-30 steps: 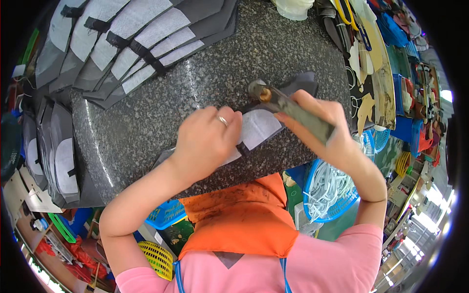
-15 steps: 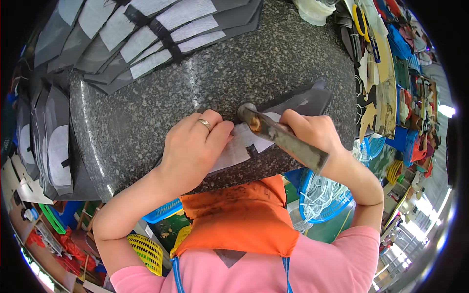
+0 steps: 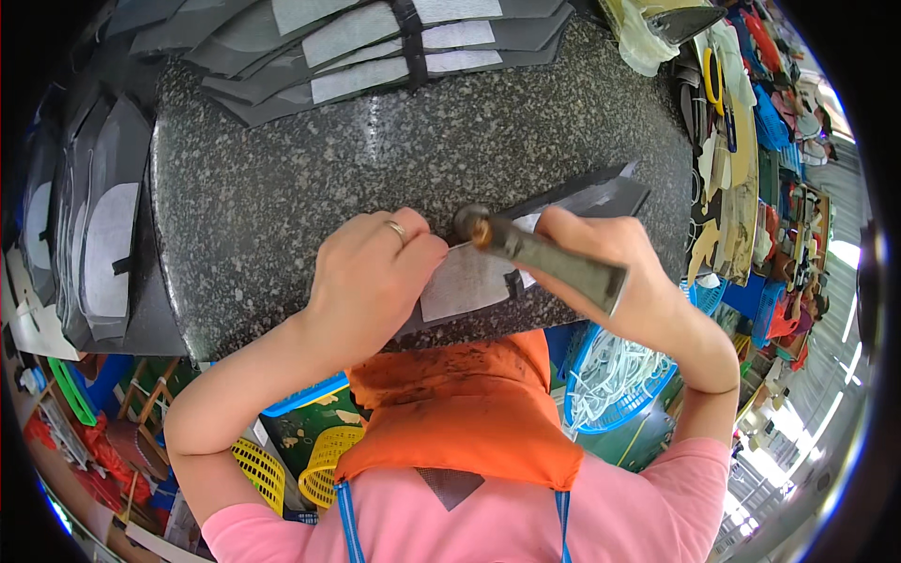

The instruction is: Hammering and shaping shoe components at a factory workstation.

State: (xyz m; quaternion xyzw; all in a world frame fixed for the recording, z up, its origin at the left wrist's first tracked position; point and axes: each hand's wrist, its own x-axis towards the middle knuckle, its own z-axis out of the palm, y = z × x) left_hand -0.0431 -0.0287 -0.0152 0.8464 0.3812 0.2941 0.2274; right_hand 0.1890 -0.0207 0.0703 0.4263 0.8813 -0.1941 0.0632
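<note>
My right hand (image 3: pixel 627 267) is closed round a hammer (image 3: pixel 558 261); its round metal head is low over the upper edge of a dark grey sheet piece (image 3: pixel 603 199). The piece lies slantwise on a speckled stone slab (image 3: pixel 394 164) and carries a white backing patch (image 3: pixel 465 289) with a small black strip. My left hand (image 3: pixel 368 281), a ring on one finger, pinches the piece's edge just left of the hammer head. Its fingertips are partly hidden. Whether the hammer touches the piece, I cannot tell.
Overlapping stacks of similar pieces lie at the slab's far side (image 3: pixel 404 47) and at the left (image 3: pixel 113 249). Yellow-handled scissors (image 3: pixel 713 80) lie at the far right. A blue basket of white strips (image 3: pixel 619 389) is below right; yellow baskets (image 3: pixel 328 460) stand below left.
The whole view has shifted slightly, moving the stacks in the picture. The hammer looks a little flatter, and more of the white patch shows beside my left hand. Both grips stay the same.
</note>
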